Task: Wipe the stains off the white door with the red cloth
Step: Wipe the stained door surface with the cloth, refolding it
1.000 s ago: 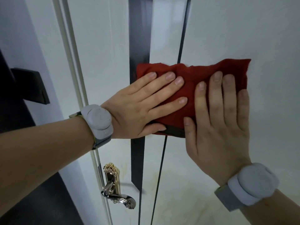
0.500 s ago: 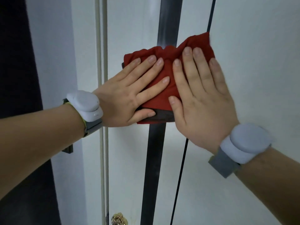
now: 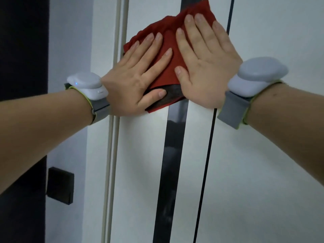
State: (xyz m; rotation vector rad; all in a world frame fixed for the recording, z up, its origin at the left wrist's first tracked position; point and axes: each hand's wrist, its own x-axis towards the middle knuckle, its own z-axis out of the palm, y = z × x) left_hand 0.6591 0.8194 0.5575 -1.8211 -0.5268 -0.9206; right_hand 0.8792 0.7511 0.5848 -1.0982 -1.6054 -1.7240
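Note:
The red cloth (image 3: 171,50) lies flat against the white door (image 3: 263,155), spread over the wide black vertical stripe (image 3: 171,163). My left hand (image 3: 136,74) presses on the cloth's left half with straight fingers, its thumb along the lower edge. My right hand (image 3: 205,62) presses the right half, fingers straight and pointing up. The cloth's top corner reaches the upper edge of the view. No stains show on the door surface around the cloth.
A thin black line (image 3: 208,155) runs down the door to the right of the wide stripe. The door's edge and frame moulding (image 3: 112,155) stand left of the hands. A dark block (image 3: 60,185) sits on the white wall at lower left.
Both hands have slid the cloth up the door and a little left. The brass handle has dropped out of view, and the cloth has bunched narrower between the hands.

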